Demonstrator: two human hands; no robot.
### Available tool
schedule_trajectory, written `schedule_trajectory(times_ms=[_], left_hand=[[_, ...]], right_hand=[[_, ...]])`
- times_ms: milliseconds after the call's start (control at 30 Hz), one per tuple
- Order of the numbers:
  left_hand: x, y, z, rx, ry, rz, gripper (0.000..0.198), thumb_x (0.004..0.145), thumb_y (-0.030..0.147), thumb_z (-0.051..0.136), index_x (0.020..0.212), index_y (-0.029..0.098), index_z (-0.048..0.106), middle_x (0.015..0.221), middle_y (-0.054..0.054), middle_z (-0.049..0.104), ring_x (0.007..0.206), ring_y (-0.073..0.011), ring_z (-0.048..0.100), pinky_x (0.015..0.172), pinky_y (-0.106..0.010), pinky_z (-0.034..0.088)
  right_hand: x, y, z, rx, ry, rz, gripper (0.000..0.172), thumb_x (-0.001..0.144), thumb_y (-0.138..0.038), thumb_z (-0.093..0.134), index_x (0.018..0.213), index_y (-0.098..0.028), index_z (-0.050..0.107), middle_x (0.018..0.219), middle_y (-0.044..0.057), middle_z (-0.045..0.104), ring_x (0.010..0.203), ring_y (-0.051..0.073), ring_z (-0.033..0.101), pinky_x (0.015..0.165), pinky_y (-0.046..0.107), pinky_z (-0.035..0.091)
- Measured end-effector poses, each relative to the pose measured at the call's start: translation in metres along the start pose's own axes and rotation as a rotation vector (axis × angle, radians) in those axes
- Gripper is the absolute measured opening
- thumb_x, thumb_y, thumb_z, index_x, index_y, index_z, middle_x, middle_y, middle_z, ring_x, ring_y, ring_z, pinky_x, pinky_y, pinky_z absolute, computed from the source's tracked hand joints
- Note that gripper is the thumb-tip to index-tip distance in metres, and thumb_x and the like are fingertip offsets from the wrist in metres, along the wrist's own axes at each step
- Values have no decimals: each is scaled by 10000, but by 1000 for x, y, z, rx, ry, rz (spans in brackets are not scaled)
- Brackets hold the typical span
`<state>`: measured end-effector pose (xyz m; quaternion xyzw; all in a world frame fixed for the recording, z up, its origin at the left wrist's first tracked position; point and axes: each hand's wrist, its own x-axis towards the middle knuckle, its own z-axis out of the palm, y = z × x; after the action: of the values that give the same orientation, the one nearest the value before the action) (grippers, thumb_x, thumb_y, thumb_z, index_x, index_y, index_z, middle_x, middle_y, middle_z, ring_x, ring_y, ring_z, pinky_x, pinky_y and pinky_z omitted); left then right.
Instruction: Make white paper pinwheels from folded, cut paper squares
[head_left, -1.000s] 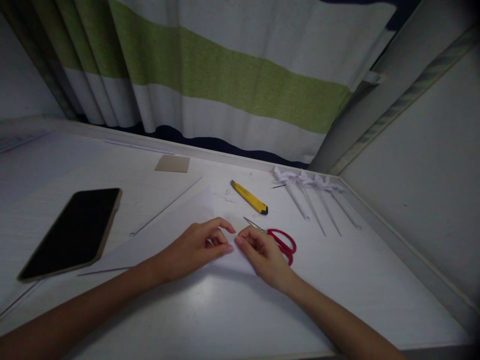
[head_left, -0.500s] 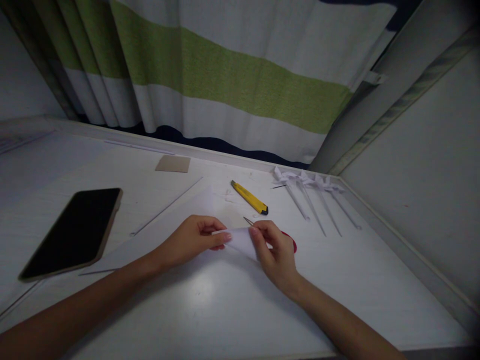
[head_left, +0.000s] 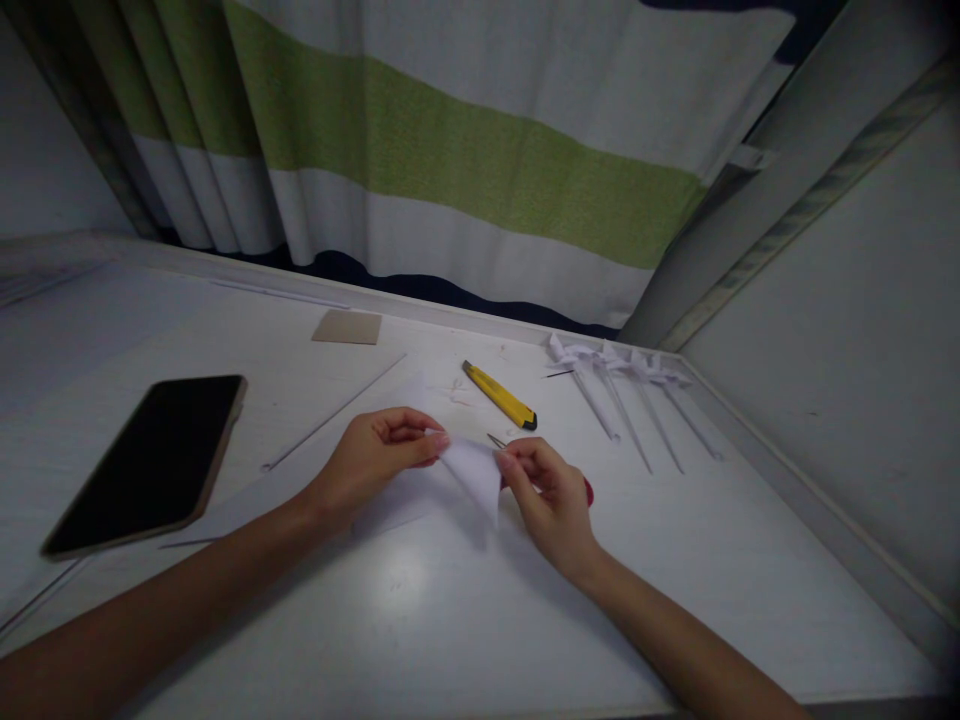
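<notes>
Presently pinching paper (head_left: 472, 472) between nearly touching left fingers (head_left: 433, 442) and right fingers (head_left: 508, 464), behind the front edge of the tabletop (head_left: 465, 640); probably light, easily creased, best held by corners.

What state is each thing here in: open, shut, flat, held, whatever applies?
Left hand: pinching the paper
Right hand: pinching the paper's other side
Paper: held raised, a corner hanging down
Scissors: mostly hidden by the right hand; open or shut unclear
Cutter: lying down; blade too small to tell
Phone: face up, screen dark
Pinwheels: lying in a row
Card: lying flat
Curtain: hanging, spread out
</notes>
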<state>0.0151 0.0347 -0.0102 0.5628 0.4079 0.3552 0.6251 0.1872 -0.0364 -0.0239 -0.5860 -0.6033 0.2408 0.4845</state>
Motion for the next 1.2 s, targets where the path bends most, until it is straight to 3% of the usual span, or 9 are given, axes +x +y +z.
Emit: schedule_trajectory(times_ms=[167,300,400,533,833,1033,1200], left_hand=[[2,0,-1,28,86,79,180,640,278,657,754,160,583,701,24,610,630,-81,549,605,-176,447],[3,-3,0,-4,25,91,221,662,291,637,832,167,568,682,34,581,595,-77,527,559,-175,425],[1,-4,3,-41,-105,34,226,689,293,610,870,168,556,678,38,572,579,-77,519,542,-180,410],[-2,-4,6,-36,-279,-19,152,702,272,586,767,138,555,658,28,577,563,-82,509,519,-184,389],[-2,-4,3,92,-300,5,136,699,277,573,705,143,551,648,25,574,572,-102,521,520,-201,395],[-2,-5,-1,101,-413,2,127,719,278,563,731,152,562,676,33,583,614,-103,533,567,-206,406],[-5,-6,0,147,-475,25,119,713,244,572,656,141,553,580,55,533,539,-78,485,495,-173,362]], right_hand=[[1,2,4,178,-228,96,171,764,-339,513,749,-169,505,612,24,626,573,127,598,537,232,470],[0,0,8,387,-353,252,201,727,-348,556,732,-151,513,607,24,645,564,131,618,568,261,504],[-1,-2,9,505,-327,324,206,710,-341,577,711,-145,511,580,16,648,538,127,622,560,261,513],[0,-5,10,572,-283,348,222,690,-346,595,690,-141,511,570,15,653,508,117,619,531,243,512],[-2,-4,12,566,-407,421,238,679,-360,592,682,-142,498,521,-1,631,456,102,600,495,225,491],[-4,-5,12,544,-521,441,257,708,-386,555,694,-132,519,528,2,624,478,100,602,486,205,469],[-6,-4,13,523,-548,448,221,683,-332,601,660,-127,519,545,0,623,493,87,599,493,185,461]])
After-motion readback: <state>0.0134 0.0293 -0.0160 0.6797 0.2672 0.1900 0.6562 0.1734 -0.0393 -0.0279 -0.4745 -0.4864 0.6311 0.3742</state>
